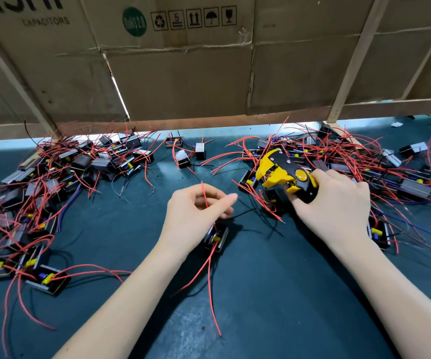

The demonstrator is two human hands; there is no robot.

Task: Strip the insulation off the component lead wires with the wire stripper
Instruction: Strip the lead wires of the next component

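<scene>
My left hand (196, 216) pinches a red lead wire (204, 193) that stands up between its fingers. That wire runs down to a small black component (215, 239) with a yellow part, lying on the dark mat just below the hand. More red leads trail from it toward me. My right hand (336, 203) grips the handles of a yellow and black wire stripper (284, 172). Its jaws point up and left, apart from the held wire.
A pile of components with red leads (53, 182) covers the left of the dark green mat (274, 294). Another tangled pile (364, 161) lies at the right, behind the stripper. A cardboard wall (183, 73) on a wooden frame closes off the back.
</scene>
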